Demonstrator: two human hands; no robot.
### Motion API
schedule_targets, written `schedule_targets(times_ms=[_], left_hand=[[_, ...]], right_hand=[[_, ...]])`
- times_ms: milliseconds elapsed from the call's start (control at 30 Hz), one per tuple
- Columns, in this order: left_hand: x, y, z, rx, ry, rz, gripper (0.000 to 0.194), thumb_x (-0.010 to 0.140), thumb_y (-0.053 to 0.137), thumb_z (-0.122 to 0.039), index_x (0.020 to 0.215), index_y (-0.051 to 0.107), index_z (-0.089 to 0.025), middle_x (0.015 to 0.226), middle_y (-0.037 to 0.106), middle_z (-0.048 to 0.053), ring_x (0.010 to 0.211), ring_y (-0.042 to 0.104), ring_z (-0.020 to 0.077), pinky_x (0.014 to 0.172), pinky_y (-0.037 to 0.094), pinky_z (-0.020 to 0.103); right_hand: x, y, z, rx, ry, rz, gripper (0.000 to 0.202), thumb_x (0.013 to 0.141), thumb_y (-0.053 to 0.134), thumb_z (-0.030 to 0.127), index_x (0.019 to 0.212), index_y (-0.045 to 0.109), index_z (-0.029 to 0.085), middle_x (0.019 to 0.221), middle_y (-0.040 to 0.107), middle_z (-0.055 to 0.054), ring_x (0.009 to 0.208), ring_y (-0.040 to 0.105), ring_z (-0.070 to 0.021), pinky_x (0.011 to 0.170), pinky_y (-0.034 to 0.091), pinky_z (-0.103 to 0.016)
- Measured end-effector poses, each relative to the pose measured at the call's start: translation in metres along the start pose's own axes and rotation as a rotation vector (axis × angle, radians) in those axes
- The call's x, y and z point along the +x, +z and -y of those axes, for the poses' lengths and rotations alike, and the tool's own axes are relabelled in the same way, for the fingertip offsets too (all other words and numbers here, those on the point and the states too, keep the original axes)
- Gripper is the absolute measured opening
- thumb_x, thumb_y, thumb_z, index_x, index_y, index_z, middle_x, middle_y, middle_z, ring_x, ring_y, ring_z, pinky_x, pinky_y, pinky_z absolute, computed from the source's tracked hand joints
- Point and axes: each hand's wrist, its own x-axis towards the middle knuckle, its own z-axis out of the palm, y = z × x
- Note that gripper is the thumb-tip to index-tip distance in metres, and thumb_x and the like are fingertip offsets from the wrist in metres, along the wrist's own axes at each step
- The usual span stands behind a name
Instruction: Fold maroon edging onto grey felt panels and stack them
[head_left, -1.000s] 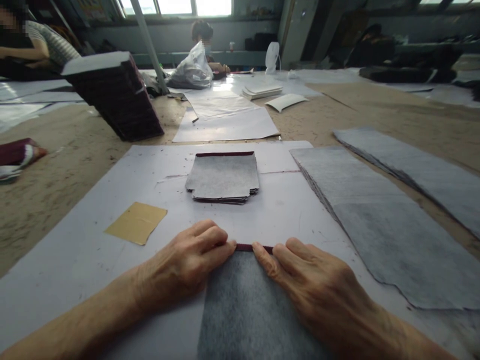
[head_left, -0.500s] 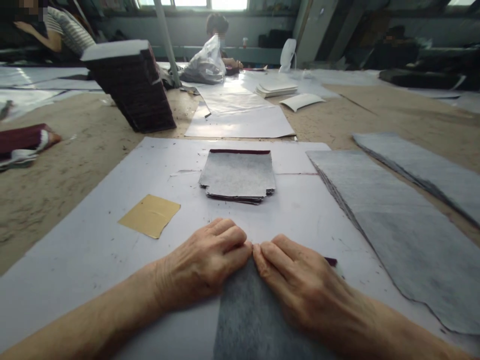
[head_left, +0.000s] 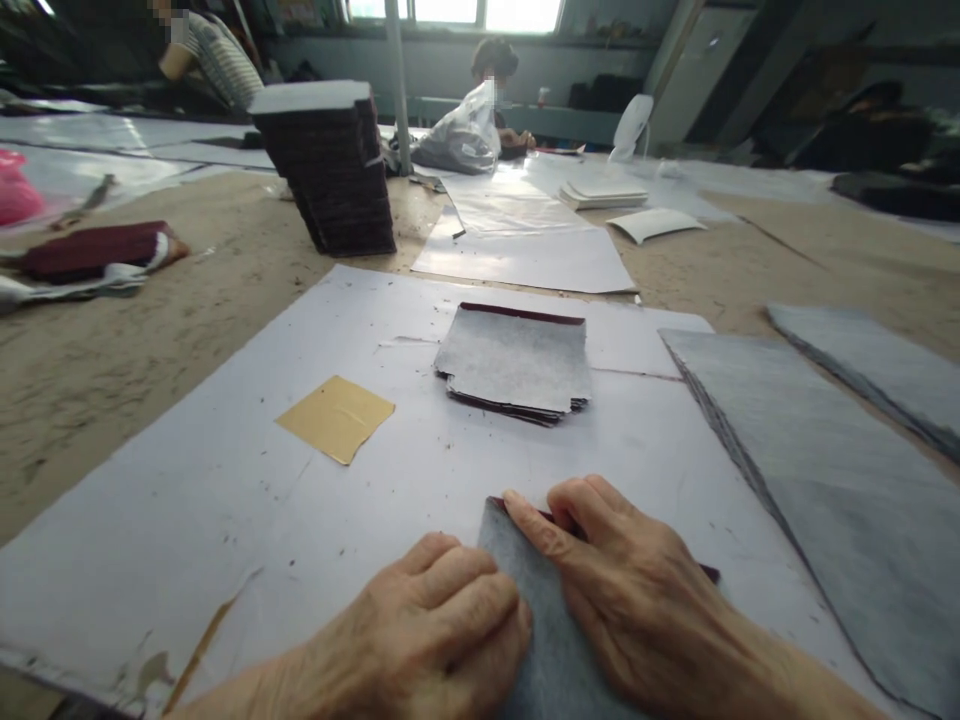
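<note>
Under my hands lies a grey fabric-like sheet [head_left: 547, 640], with a narrow dark red strip along its far edge. My right hand [head_left: 630, 570] presses its index fingertip on that edge near the left corner, the other fingers curled; a dark red end shows beyond the hand. Lower down, my left hand [head_left: 442, 630] has its fingers curled together against the sheet's left side, and its thumb tip is hidden. Ahead rests a small stack of grey pieces [head_left: 517, 355] with notched corners and a dark red far edge. A yellow-tan square [head_left: 337, 420] lies to the left.
A white board [head_left: 225, 470] covers the work area. Long grey sheets [head_left: 810, 470] are stacked at right, more [head_left: 877, 365] behind them. A tall dark stack [head_left: 330, 170] leans at back left, near a dark red bundle [head_left: 97, 250]. Another person [head_left: 495, 65] sits across the table.
My left hand has drawn back toward me from the far edge, down the sheet's left side. My right index finger now presses the uncovered corner. The view has swung left.
</note>
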Motion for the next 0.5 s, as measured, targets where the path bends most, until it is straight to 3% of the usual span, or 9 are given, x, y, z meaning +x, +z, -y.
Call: schedule_targets(times_ms=[67, 300, 433, 500], left_hand=[[0.0005, -0.0009, 0.0016, -0.02, -0.028, 0.069, 0.027, 0.086, 0.036, -0.012, 0.099, 0.058, -0.004, 0.077, 0.06, 0.012, 0.075, 0.055, 0.0216, 0.064, 0.049, 0.037], [-0.0003, 0.0002, 0.0, -0.047, -0.039, 0.069, 0.027, 0.086, 0.036, -0.011, 0.101, 0.058, -0.004, 0.078, 0.06, 0.012, 0.076, 0.054, 0.022, 0.065, 0.049, 0.038], [0.0022, -0.0059, -0.0011, -0.039, -0.019, 0.051, 0.029, 0.087, 0.033, -0.011, 0.099, 0.058, -0.004, 0.076, 0.059, 0.011, 0.074, 0.054, 0.0212, 0.063, 0.048, 0.037], [0.0033, -0.0067, 0.0003, -0.014, -0.027, 0.072, 0.028, 0.087, 0.033, -0.011, 0.097, 0.058, -0.005, 0.075, 0.058, 0.01, 0.073, 0.054, 0.0203, 0.062, 0.048, 0.036]], right_hand=[[0.0012, -0.0004, -0.0001, 0.005, 0.009, 0.027, 0.047, 0.08, 0.035, 0.005, 0.125, 0.044, 0.014, 0.083, 0.048, -0.007, 0.076, 0.049, -0.0163, 0.061, 0.051, -0.028], [0.0046, -0.0023, 0.0066, -0.072, 0.013, 0.078, 0.049, 0.078, 0.034, 0.005, 0.124, 0.044, 0.013, 0.083, 0.047, -0.008, 0.07, 0.049, -0.0158, 0.055, 0.05, -0.028], [0.0086, -0.0045, 0.0078, -0.059, 0.071, 0.152, 0.054, 0.076, 0.037, 0.005, 0.126, 0.044, 0.023, 0.082, 0.047, -0.006, 0.064, 0.048, -0.0137, 0.053, 0.048, -0.027], [0.0096, -0.0063, 0.0047, 0.047, 0.12, 0.129, 0.054, 0.077, 0.036, 0.004, 0.125, 0.044, 0.027, 0.081, 0.048, -0.004, 0.064, 0.048, -0.0125, 0.056, 0.047, -0.026]])
